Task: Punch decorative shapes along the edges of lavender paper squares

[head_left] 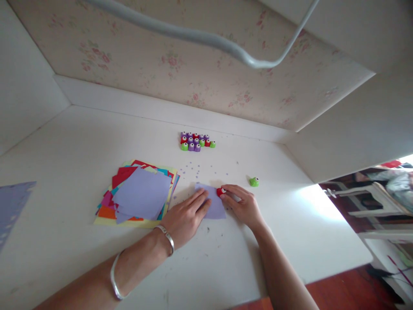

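Note:
My left hand [187, 216] lies flat with fingers stretched out, pressing on a small lilac paper sheet [214, 208] on the white table [80, 142]. My right hand [241, 204] is closed around a small red paper punch [220, 191] set on the sheet's right edge. A green punch [254, 181] sits alone just beyond my right hand. Tiny lilac paper bits [196, 172] are scattered behind the sheet.
A stack of coloured paper squares [138, 193] with a lilac one on top lies left of my hands. A cluster of several purple, red and green punches [196, 141] stands near the back wall. A punched lilac sheet [13, 202] lies at far left. The table's edge runs at right.

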`<state>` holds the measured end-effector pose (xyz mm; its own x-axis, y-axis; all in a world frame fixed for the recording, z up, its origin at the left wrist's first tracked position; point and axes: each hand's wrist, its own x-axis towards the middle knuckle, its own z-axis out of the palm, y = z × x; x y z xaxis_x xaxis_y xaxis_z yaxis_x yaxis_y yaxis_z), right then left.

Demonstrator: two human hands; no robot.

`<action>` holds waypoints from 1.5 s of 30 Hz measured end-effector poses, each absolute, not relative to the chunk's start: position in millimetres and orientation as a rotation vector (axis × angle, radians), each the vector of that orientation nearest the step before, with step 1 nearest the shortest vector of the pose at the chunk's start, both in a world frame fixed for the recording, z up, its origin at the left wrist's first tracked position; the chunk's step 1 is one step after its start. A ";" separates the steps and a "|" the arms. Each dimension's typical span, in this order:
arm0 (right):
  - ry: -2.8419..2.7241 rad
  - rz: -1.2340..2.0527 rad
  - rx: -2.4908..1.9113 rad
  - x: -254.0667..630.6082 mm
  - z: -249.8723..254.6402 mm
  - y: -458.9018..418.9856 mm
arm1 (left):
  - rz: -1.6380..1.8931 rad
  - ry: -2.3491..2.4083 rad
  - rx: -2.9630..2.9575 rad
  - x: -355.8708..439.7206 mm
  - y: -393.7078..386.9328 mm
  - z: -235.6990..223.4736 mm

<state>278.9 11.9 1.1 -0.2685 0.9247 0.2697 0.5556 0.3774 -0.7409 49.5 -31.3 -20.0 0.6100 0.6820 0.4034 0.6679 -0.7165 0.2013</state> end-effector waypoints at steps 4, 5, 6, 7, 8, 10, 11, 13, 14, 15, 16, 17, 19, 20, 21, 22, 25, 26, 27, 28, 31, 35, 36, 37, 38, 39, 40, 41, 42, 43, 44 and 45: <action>-1.982 0.664 -1.295 278.6 0.1 11.3 | 0.693 1.171 2.760 50.2 -30.6 -22.8; -1.996 0.658 -1.305 279.2 -0.1 11.2 | 0.684 1.170 2.748 50.4 -30.5 -23.3; -2.011 0.654 -1.314 280.2 -0.2 11.2 | 0.678 1.168 2.736 50.6 -30.2 -23.4; -2.023 0.652 -1.318 281.5 -0.4 11.2 | 0.676 1.165 2.725 50.9 -30.0 -23.3; -2.032 0.651 -1.317 283.0 -0.7 11.3 | 0.679 1.158 2.714 51.2 -29.7 -22.9; -2.038 0.654 -1.298 286.2 -1.5 11.7 | 0.689 1.140 2.696 52.0 -29.3 -20.9; -2.035 0.659 -1.286 287.6 -2.1 11.9 | 0.692 1.132 2.687 52.4 -29.2 -19.5; -2.025 0.684 -1.270 289.6 -3.7 12.2 | 0.689 1.123 2.670 52.7 -29.8 -15.8; -2.017 0.701 -1.270 290.1 -4.4 12.4 | 0.686 1.122 2.661 52.5 -30.4 -13.8; -2.008 0.716 -1.275 290.5 -5.1 12.5 | 0.685 1.122 2.651 52.0 -31.3 -11.9; -2.001 0.724 -1.281 290.7 -5.6 12.7 | 0.691 1.121 2.641 51.4 -32.3 -10.2; -1.998 0.723 -1.286 291.1 -6.0 13.0 | 0.698 1.122 2.633 50.6 -33.3 -8.7; -1.999 0.708 -1.284 292.0 -6.3 13.8 | 0.714 1.140 2.618 48.9 -34.9 -6.9; -1.997 0.703 -1.279 292.6 -6.2 14.2 | 0.717 1.154 2.613 48.2 -35.5 -6.5; -1.993 0.699 -1.274 293.2 -6.0 14.7 | 0.715 1.167 2.611 47.7 -35.7 -6.4; -1.989 0.699 -1.270 293.7 -5.8 15.1 | 0.709 1.178 2.609 47.4 -35.8 -6.6; -1.982 0.695 -1.272 294.2 -4.5 15.5 | 0.691 1.184 2.609 47.5 -35.3 -7.1; -1.984 0.693 -1.274 293.9 -4.0 15.4 | 0.686 1.183 2.607 47.8 -35.1 -7.1; -1.986 0.695 -1.275 293.6 -3.6 15.2 | 0.683 1.182 2.605 48.0 -35.0 -7.0; -1.985 0.700 -1.277 293.2 -3.3 15.0 | 0.679 1.182 2.603 48.3 -35.0 -6.8; -1.984 0.714 -1.285 292.3 -3.5 14.2 | 0.667 1.174 2.602 48.7 -35.0 -6.1; -1.974 0.701 -1.301 292.0 -4.8 14.1 | 0.657 1.168 2.601 48.6 -35.0 -5.5; -1.976 0.696 -1.302 292.0 -4.8 14.2 | 0.654 1.168 2.600 48.5 -35.0 -5.3; -1.981 0.692 -1.300 291.9 -4.7 14.3 | 0.648 1.169 2.598 48.4 -34.9 -5.2; -1.988 0.684 -1.298 291.9 -4.5 14.5 | 0.641 1.169 2.597 48.3 -34.8 -5.0; -1.994 0.677 -1.298 291.8 -4.3 14.7 | 0.633 1.169 2.596 48.3 -34.7 -5.0; -2.000 0.669 -1.300 291.9 -4.2 14.9 | 0.625 1.168 2.595 48.2 -34.6 -5.0; -2.005 0.664 -1.304 291.9 -4.3 15.1 | 0.617 1.167 2.594 48.1 -34.5 -5.1; -2.008 0.661 -1.309 291.9 -4.6 15.2 | 0.611 1.166 2.594 48.0 -34.5 -5.3; -2.007 0.662 -1.314 292.0 -5.0 15.3 | 0.607 1.164 2.594 48.0 -34.5 -5.6; -2.005 0.668 -1.320 292.1 -5.6 15.2 | 0.605 1.162 2.595 48.0 -34.5 -6.0; -1.998 0.679 -1.323 292.2 -6.2 15.0 | 0.604 1.160 2.595 48.0 -34.5 -6.3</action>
